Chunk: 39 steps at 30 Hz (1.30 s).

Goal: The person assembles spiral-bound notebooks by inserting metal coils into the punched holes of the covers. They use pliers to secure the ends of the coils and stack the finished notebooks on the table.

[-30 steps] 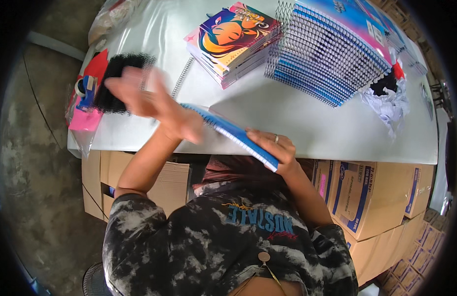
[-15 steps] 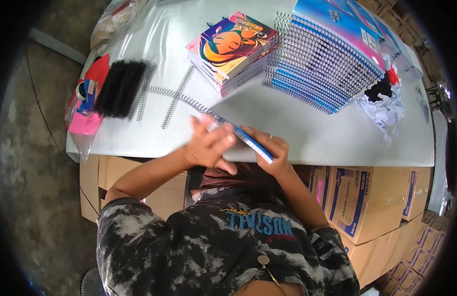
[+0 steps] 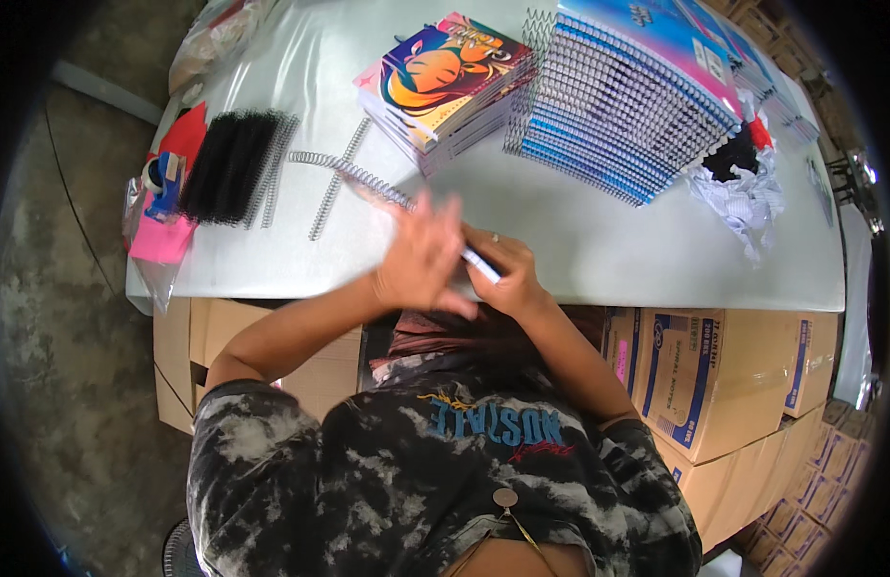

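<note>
- notebook [image 3: 482, 267] between the hands at the table's near edge, mostly hidden; spine runs upper left to lower right
- wire coil [image 3: 315, 158] sticks out past its upper-left end, roughly in line with the spine; left hand is nearer to it
- right hand [image 3: 507, 269] clamped on notebook's lower-right end
- left hand [image 3: 421, 255] blurred, fingers spread over the spine; contact: can't tell
- loose coil [image 3: 325, 207] crosses near the wire coil's free end; black coil pile [image 3: 233, 168] further left
- book stacks beyond, on the table [image 3: 608, 269]

Coil [image 3: 370, 180] dark grey — shirt [image 3: 358, 471] mottled black and white — tape dispenser [image 3: 166, 195] blue.
</note>
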Available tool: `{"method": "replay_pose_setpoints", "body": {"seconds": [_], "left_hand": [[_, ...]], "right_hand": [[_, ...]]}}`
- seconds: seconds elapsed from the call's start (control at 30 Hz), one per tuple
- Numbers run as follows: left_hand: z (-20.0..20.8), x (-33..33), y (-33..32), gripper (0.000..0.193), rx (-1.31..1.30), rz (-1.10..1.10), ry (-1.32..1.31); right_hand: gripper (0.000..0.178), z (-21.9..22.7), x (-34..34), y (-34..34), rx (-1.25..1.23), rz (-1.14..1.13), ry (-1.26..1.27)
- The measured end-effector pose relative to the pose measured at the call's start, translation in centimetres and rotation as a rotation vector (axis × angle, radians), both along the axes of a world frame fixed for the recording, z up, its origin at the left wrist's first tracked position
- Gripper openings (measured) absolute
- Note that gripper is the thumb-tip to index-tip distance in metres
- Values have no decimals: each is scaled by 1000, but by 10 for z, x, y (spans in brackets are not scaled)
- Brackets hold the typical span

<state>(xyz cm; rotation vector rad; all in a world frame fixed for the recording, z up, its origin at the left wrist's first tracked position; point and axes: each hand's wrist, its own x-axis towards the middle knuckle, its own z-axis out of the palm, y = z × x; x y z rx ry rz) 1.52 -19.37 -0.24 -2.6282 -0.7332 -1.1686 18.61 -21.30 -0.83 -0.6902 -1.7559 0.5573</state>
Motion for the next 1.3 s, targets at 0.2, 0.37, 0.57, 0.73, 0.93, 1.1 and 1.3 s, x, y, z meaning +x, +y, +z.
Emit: {"method": "replay_pose_setpoints", "body": {"seconds": [0.2, 0.37, 0.57, 0.73, 0.93, 1.1, 1.3], "left_hand": [[-27, -16, 23, 97, -350, -240, -96], [-22, 3, -17, 87, 130, -263, 110], [-13, 26, -2, 86, -58, -109, -8], [39, 45, -45, 81, -228, -88, -215], [135, 32, -47, 26, -608, -123, -399], [102, 57, 5, 17, -1386, -232, -814], [100, 57, 24, 8, -1486, -498, -715]], "right_hand": [[44, 6, -3, 0, 65, 39, -93], [44, 7, 3, 7, -70, -16, 78], [45, -8, 2, -4, -107, 106, 74], [53, 28, 1, -16, 82, 141, 158], [62, 124, 38, -29, 261, -284, -416], [14, 108, 63, -6, -595, -141, 72], [19, 92, 64, -3, -649, -133, 381]]}}
